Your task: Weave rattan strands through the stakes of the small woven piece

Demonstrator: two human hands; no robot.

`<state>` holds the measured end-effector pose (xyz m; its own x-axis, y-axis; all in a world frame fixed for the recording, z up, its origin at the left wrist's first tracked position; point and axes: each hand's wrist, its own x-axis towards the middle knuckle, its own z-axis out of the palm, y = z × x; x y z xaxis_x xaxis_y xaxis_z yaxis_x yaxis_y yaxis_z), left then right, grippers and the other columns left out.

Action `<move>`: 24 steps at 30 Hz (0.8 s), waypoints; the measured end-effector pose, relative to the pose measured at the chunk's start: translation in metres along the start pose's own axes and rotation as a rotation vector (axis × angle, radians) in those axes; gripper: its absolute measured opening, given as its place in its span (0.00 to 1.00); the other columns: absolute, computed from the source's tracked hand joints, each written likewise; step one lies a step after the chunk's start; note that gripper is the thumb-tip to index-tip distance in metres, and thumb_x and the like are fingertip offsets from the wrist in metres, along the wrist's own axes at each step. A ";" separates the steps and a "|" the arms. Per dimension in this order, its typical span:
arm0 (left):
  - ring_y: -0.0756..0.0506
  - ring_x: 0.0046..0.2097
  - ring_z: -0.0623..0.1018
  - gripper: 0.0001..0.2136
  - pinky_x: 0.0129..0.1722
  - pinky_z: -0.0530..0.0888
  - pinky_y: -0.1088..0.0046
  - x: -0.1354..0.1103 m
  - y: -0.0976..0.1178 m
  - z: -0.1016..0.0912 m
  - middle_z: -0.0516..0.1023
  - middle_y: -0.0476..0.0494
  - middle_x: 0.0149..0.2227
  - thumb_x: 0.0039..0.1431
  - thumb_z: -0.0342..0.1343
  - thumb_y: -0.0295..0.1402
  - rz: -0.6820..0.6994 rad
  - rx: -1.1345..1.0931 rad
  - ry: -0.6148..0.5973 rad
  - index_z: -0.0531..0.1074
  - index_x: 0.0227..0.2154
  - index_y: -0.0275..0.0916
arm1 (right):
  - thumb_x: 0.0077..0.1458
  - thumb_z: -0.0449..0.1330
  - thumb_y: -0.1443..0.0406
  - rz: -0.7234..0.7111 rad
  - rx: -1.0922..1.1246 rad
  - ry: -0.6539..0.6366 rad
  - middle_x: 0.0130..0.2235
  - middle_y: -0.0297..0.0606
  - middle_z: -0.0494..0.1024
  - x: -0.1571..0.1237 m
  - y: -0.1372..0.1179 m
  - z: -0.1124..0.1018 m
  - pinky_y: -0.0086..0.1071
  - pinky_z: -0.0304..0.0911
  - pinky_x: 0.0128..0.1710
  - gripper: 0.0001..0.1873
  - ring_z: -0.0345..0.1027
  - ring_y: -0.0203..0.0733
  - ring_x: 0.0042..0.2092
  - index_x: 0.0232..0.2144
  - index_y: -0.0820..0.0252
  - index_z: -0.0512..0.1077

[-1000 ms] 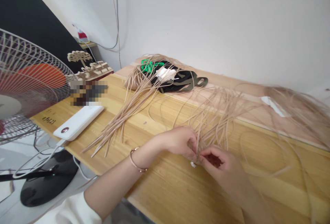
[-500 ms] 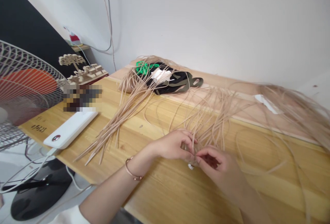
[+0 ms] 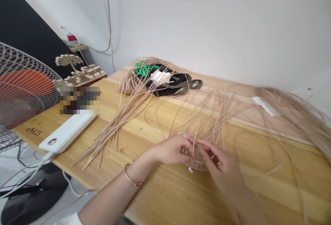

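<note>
Between my hands is a small woven rattan piece [image 3: 201,164], with many long tan strands [image 3: 214,121] fanning out from it toward the wall. My left hand [image 3: 176,149] curls around its left side, fingers closed on the weave. From the right, my right hand [image 3: 217,159] pinches a strand near the top of the piece with thumb and forefinger. A small white bit [image 3: 190,170] shows at the lower left edge of the weave. My fingers partly cover the piece.
A loose rattan bundle [image 3: 111,128] lies left of my hands, beside a white power bank [image 3: 68,131] with a cable. Behind are a black strap pile [image 3: 178,81] and green cord [image 3: 142,69]. Another bundle [image 3: 297,114] lies right. A fan [image 3: 26,87] stands left.
My right hand has risen from the lower edge of the woven piece to its upper part, uncovering more of the weave. My left hand stays nearly in place. The view has shifted slightly.
</note>
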<state>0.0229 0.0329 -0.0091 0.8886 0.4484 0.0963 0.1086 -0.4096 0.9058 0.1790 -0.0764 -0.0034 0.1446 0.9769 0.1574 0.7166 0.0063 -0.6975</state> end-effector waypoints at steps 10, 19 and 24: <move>0.46 0.50 0.69 0.04 0.55 0.58 0.70 -0.002 -0.001 0.001 0.76 0.48 0.39 0.43 0.65 0.27 0.034 0.024 -0.008 0.75 0.23 0.39 | 0.62 0.46 0.65 -0.152 -0.123 -0.059 0.48 0.36 0.74 0.003 0.003 0.003 0.35 0.65 0.45 0.18 0.68 0.41 0.47 0.51 0.54 0.67; 0.45 0.53 0.67 0.04 0.56 0.57 0.69 -0.003 -0.004 0.002 0.75 0.48 0.41 0.43 0.66 0.29 -0.018 0.012 -0.003 0.76 0.24 0.40 | 0.61 0.48 0.63 -0.124 -0.157 -0.062 0.44 0.35 0.75 0.002 0.001 0.002 0.33 0.66 0.39 0.15 0.70 0.41 0.43 0.46 0.54 0.70; 0.45 0.54 0.66 0.04 0.56 0.57 0.69 -0.003 -0.005 0.003 0.75 0.48 0.42 0.42 0.66 0.29 -0.026 0.000 0.006 0.76 0.23 0.40 | 0.61 0.47 0.63 -0.158 -0.191 -0.035 0.43 0.38 0.76 0.001 0.002 0.003 0.35 0.66 0.37 0.15 0.70 0.43 0.42 0.45 0.56 0.70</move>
<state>0.0209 0.0314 -0.0151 0.8828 0.4637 0.0756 0.1313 -0.3980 0.9079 0.1786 -0.0744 -0.0061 -0.0011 0.9738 0.2274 0.8451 0.1224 -0.5204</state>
